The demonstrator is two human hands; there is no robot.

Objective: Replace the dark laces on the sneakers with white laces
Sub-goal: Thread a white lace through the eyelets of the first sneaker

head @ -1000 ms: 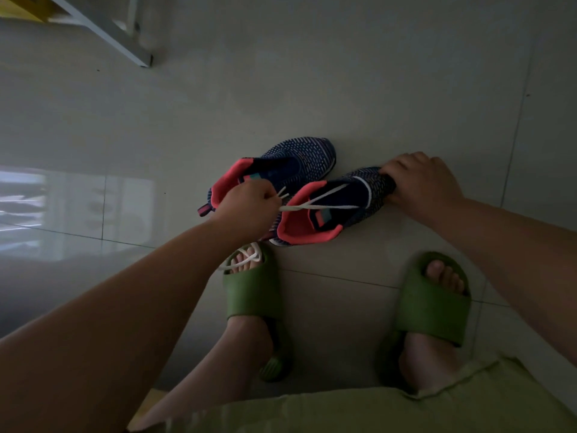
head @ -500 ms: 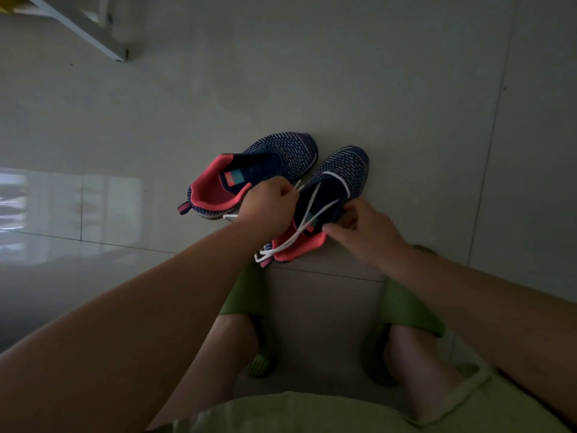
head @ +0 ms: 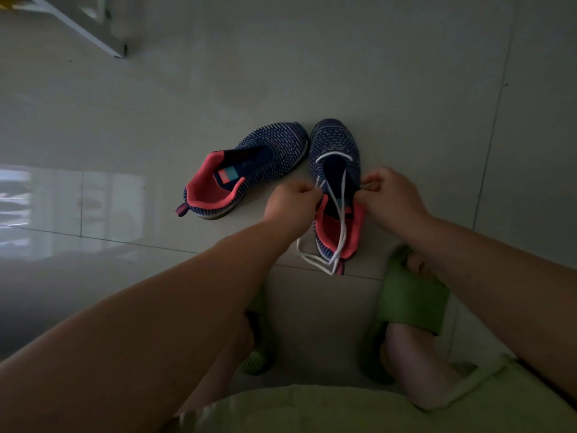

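On the dim tiled floor [head: 406,89], my hands pinch the right sneaker [head: 335,170]: left hand [head: 292,203] and right hand [head: 392,198] each grip its white lace [head: 338,214]. I'd even both ends before the next eyelets. The left sneaker [head: 249,170] lies unlaced beside it.

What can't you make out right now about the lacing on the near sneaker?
All in the head view:
- Eyelets on the near sneaker: too small and dim.
- Where the left hand grips the white lace: hidden by its curled fingers.
- What the right hand pinches: hidden by its fingers.
- Far sneaker: no lace visible.
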